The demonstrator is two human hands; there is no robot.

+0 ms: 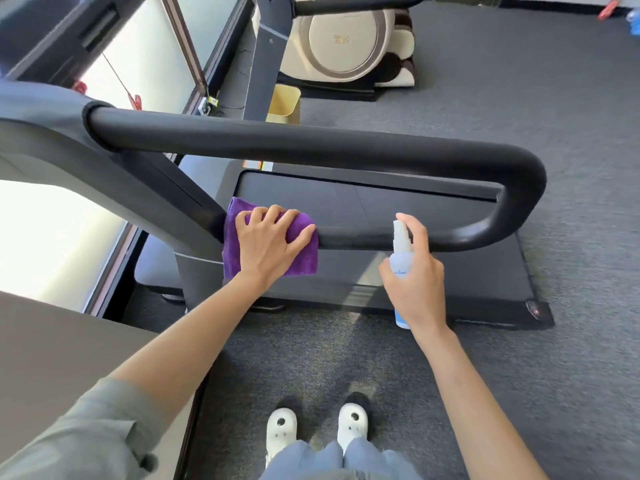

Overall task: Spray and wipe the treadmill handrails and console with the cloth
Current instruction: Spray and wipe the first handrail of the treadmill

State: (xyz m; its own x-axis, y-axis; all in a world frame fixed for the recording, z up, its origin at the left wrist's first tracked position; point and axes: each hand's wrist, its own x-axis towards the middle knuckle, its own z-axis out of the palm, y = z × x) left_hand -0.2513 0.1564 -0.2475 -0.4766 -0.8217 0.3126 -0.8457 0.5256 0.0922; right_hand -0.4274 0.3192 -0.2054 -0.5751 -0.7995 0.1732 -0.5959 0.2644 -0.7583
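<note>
A black padded handrail (311, 143) loops from the treadmill upright on the left, curves at the right and returns as a lower bar (363, 239). My left hand (270, 244) presses a purple cloth (304, 261) over the left end of that lower bar, fingers spread and curved over it. My right hand (415, 275) grips a clear spray bottle (401, 251) upright beside the lower bar, index finger on top of the white nozzle. The nozzle faces the bar. The console is out of view apart from grey housing (41, 140) at the left.
The treadmill deck (381, 199) lies below the rail on grey carpet (519, 98). A beige massage chair (346, 46) and a yellow bin (285, 103) stand behind. A window (145, 64) runs along the left. My white shoes (318, 431) stand on the carpet near the deck.
</note>
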